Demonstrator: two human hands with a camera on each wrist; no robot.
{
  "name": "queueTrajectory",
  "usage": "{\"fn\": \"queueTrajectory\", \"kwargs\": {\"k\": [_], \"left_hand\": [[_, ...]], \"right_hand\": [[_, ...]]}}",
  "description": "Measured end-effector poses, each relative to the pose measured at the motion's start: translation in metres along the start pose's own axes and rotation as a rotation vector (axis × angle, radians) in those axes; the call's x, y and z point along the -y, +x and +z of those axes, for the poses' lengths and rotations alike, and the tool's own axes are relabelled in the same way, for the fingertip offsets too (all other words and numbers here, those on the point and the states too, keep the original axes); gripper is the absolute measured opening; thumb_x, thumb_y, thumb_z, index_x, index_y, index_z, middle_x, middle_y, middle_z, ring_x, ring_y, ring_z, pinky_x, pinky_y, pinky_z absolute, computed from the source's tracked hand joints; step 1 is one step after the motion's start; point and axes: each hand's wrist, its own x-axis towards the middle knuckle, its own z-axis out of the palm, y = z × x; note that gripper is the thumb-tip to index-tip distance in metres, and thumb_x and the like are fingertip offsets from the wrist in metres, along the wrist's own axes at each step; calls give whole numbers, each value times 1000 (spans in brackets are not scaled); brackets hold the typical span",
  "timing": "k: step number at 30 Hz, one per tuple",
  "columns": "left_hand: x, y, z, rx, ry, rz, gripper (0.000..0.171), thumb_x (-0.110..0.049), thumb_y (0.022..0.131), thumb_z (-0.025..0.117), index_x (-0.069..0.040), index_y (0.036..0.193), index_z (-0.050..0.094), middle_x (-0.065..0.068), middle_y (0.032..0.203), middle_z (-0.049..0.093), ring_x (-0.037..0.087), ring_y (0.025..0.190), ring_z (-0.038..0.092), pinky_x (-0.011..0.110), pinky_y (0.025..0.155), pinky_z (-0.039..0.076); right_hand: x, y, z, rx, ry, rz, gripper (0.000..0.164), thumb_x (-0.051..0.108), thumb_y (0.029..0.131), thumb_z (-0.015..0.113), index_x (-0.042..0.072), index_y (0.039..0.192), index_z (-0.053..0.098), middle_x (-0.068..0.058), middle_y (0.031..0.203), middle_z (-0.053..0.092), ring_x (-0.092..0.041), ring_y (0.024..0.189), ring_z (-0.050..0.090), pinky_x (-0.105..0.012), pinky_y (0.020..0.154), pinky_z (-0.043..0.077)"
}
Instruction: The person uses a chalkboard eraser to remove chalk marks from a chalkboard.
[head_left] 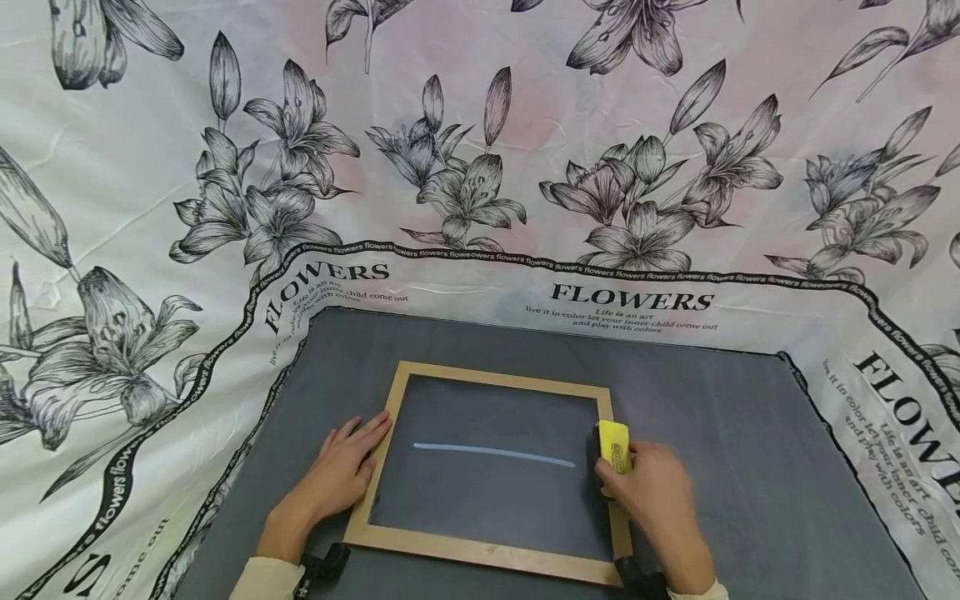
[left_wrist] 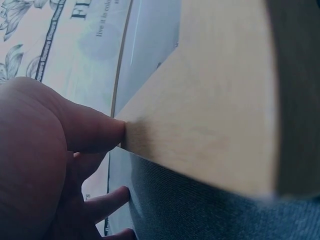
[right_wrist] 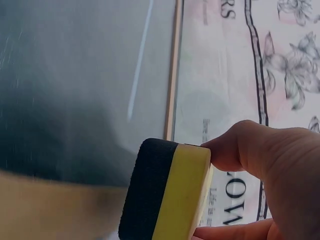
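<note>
A small blackboard (head_left: pixel 487 508) in a pale wooden frame (head_left: pixel 480 554) lies on the grey tabletop. One pale blue chalk line (head_left: pixel 491 454) runs across its middle. At the frame's left side my left hand (head_left: pixel 341 471) rests its fingers on the edge; in the left wrist view the thumb (left_wrist: pixel 97 130) touches the wood and the other fingers are spread. My right hand (head_left: pixel 656 492) grips a yellow eraser (head_left: pixel 615 450) over the right side of the frame. The eraser's black felt side (right_wrist: pixel 147 190) faces the board in the right wrist view.
A white tablecloth (head_left: pixel 465 312) printed with black lilies and the word FLOWERS surrounds the grey area (head_left: pixel 720 417). Black wrist straps (head_left: pixel 326 567) sit near the frame's lower corners.
</note>
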Motion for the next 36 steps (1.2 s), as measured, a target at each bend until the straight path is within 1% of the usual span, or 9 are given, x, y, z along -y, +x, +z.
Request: {"fn": "queueTrajectory", "kwargs": {"k": [4, 7, 13, 17, 23, 27, 36], "left_hand": [[-1, 0, 0, 1, -4, -4, 61, -8, 99, 58, -15, 156, 40, 0, 163, 34, 46, 147, 29, 76, 111, 20], [-2, 0, 0, -1, -1, -5, 60, -8, 98, 58, -16, 156, 40, 0, 163, 34, 47, 147, 30, 76, 111, 20], [-2, 1, 2, -6, 15, -1, 61, -9, 98, 59, -17, 156, 40, 0, 164, 33, 48, 146, 31, 76, 111, 22], [-1, 1, 2, -10, 19, 3, 61, -8, 98, 59, -17, 156, 40, -1, 164, 33, 47, 146, 31, 75, 111, 22], [0, 0, 2, -6, 15, -4, 62, -8, 98, 59, -18, 156, 40, -1, 164, 33, 47, 147, 31, 75, 111, 21], [0, 0, 1, -5, 16, -9, 62, -9, 98, 59, -18, 156, 39, -1, 164, 32, 47, 147, 31, 75, 112, 20], [0, -1, 1, -13, 21, -14, 62, -9, 98, 59, -18, 156, 40, 0, 164, 33, 47, 146, 31, 76, 111, 20]], "right_hand": [[9, 0, 6, 13, -7, -25, 64, 46, 78, 75, -8, 111, 70, -18, 92, 69, -26, 74, 59, -43, 60, 50], [15, -1, 11, 22, -13, -37, 62, 47, 76, 75, -7, 107, 71, -15, 88, 68, -24, 70, 56, -38, 56, 46], [22, -1, 18, 44, -9, -22, 58, 48, 75, 77, -3, 103, 70, -8, 79, 61, -21, 65, 52, -34, 52, 40], [25, -1, 22, 53, -13, -5, 58, 50, 75, 78, -1, 100, 69, -6, 76, 58, -21, 63, 51, -33, 50, 39], [31, -1, 24, 56, -19, 14, 61, 53, 74, 77, -1, 102, 70, -6, 75, 57, -22, 63, 51, -33, 49, 38], [37, 0, 28, 52, -31, -9, 61, 52, 75, 77, -3, 102, 71, -7, 75, 58, -22, 63, 51, -34, 50, 38], [58, 1, 34, 53, -32, -52, 57, 52, 75, 77, -1, 93, 69, -7, 74, 57, -21, 61, 50, -34, 50, 39]]}}
